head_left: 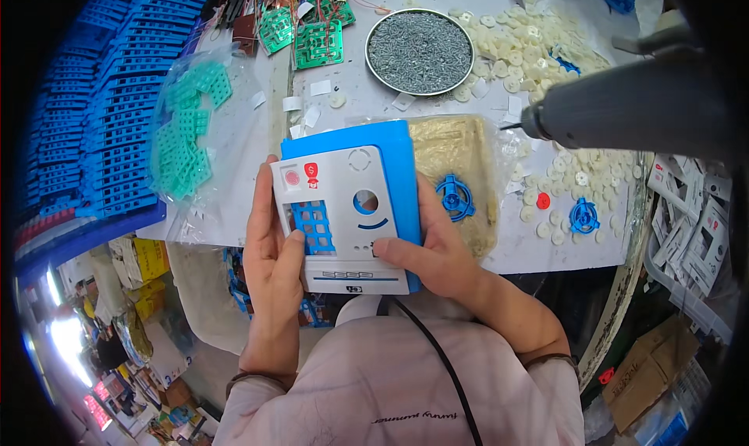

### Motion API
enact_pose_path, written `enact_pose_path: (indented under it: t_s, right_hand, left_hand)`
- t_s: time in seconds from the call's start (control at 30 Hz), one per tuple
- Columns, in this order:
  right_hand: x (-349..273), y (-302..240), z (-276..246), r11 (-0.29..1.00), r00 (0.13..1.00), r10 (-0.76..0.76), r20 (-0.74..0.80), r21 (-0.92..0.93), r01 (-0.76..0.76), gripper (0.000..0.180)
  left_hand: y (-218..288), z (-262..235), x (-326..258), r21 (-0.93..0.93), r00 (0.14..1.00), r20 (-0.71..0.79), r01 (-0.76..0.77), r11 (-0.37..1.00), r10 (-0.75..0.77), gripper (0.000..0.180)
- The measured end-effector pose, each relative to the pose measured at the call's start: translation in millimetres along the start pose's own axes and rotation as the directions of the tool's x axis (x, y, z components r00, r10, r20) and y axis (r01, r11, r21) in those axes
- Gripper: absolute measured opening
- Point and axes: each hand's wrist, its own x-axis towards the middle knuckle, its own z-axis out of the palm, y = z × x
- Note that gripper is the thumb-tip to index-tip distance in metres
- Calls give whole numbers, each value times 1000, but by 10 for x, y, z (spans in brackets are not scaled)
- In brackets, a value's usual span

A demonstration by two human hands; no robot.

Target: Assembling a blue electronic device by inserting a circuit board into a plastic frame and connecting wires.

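Between my two hands is a white faceplate with a square window, a round hole and small printed symbols. It lies against a blue plastic panel, whose edges show above and to the right of it. Through the window a blue grid is visible. My left hand grips the left edge, thumb on the front near the window. My right hand holds the right edge, thumb pressed on the lower front. Fingers behind the panel are hidden. Just right of my right hand, a blue round spoked part rests on a yellowish wrapped pad.
A round tray rim encloses many small screws. White plastic discs are scattered at the right, under a grey electric screwdriver. Green circuit boards, bagged green keypads and stacked blue panels lie left. A bin holds white faceplates.
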Motion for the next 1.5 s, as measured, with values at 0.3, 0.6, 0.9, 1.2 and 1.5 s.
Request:
enact_pose_path:
  t_s: [0.3,0.6,0.9,1.2,1.5]
  right_hand:
    - [32,69,-55,962,995,94,-44,261,-80,79]
    - [-38,24,-84,983,998,38,-58,183,-27,81]
    - [-194,26,-197,991,990,-131,-54,14,131,86]
    - [-283,-19,-133,983,980,-175,-91,-68,169,82]
    - [-194,-127,-204,962,951,-273,-148,-66,266,77]
  left_hand:
    - [26,-77,-8,6,999,9,48,999,-48,65]
    - [-10,4,10,-155,997,-43,56,986,-64,51]
    - [-100,22,60,12,999,42,32,999,-33,23]
    - [50,177,378,-46,997,38,64,997,-62,28]
    - [37,167,154,286,994,94,21,958,-50,35]
